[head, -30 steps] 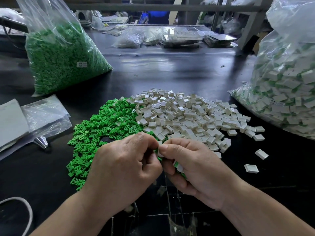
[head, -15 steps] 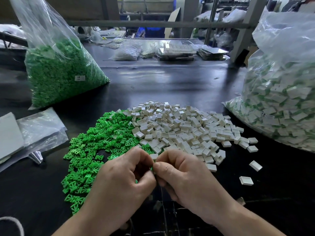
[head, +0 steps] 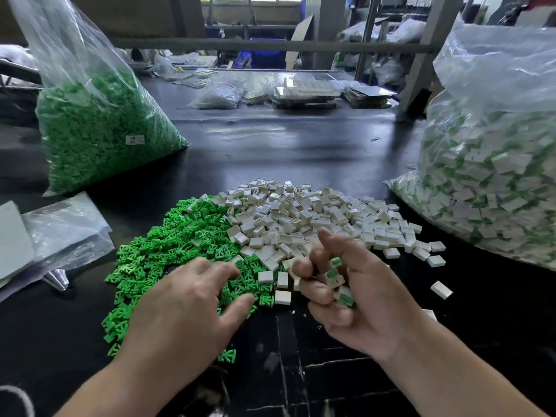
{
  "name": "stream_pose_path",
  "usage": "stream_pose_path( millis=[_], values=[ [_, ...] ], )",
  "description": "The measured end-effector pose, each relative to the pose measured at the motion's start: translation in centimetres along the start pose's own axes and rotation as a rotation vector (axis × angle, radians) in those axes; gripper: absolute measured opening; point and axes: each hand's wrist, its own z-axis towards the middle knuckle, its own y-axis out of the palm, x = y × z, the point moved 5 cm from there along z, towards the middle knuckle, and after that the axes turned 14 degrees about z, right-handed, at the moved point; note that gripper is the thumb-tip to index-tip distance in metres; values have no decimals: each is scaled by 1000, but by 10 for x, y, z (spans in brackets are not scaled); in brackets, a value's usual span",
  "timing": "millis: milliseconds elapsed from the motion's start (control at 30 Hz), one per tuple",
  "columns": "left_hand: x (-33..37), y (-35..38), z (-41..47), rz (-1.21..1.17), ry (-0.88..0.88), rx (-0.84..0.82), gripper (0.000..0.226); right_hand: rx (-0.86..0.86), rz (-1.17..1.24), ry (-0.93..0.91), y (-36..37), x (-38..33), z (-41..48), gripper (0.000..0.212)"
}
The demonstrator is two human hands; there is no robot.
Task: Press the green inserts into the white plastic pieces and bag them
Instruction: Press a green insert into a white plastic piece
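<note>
The left hand (head: 183, 299) lay spread over green inserts (head: 168, 251), hiding some; the right hand (head: 361, 299) curled round several blurred assembled pieces (head: 332, 273)

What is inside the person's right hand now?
The right hand holds several small white plastic pieces with green inserts. Its curled fingers cover the rest, so their exact number cannot be seen.

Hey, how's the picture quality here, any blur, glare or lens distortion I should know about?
Head view: the right hand holding assembled pieces is smeared by motion blur, the left hand sharper; pale glare streaks the black table; the wide lens stretches the bag of green inserts toward the frame edge.
</note>
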Motion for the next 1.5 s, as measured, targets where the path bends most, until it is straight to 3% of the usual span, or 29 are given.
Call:
stream_pose_path(
  millis=[100,200,267,367,500,667,767,867,933,1067,1333,1500],
  values=[
    [7,10,-1,190,44,-85,73,89,-422,-96,-3,-6,-2,21],
    [12,13,0,230,85,-96,51,200,-1294,-317,3,-12,-7,10],
    [11,14,1,211,116,-61,35,179,-1796,-302,7,-1,-2,22],
    [14,15,1,190,185,-11,18,141,-2102,-241,8,15,4,25],
    [16,13,1,169,218,48,5,149,-2096,-273,7,12,6,22],
    [15,10,1,93,211,97,6,109,-2025,-380,4,12,2,21],
    [12,5,2,-122,92,81,5,172,-1546,-390,-3,-4,0,20],
    [6,9,1,-543,-74,25,5,134,-976,-204,-10,-5,1,21],
    [6,11,-1,-761,-101,-17,16,64,-796,-133,-7,1,3,14],
    [11,16,-2,-1039,-92,-109,23,-44,-772,-139,-2,6,4,8],
    [9,7,-2,-1063,-109,-19,14,-66,-800,-132,0,8,3,9],
    [8,12,-1,-1324,-179,-117,10,-35,-804,-122,1,9,2,13]
  ],
)
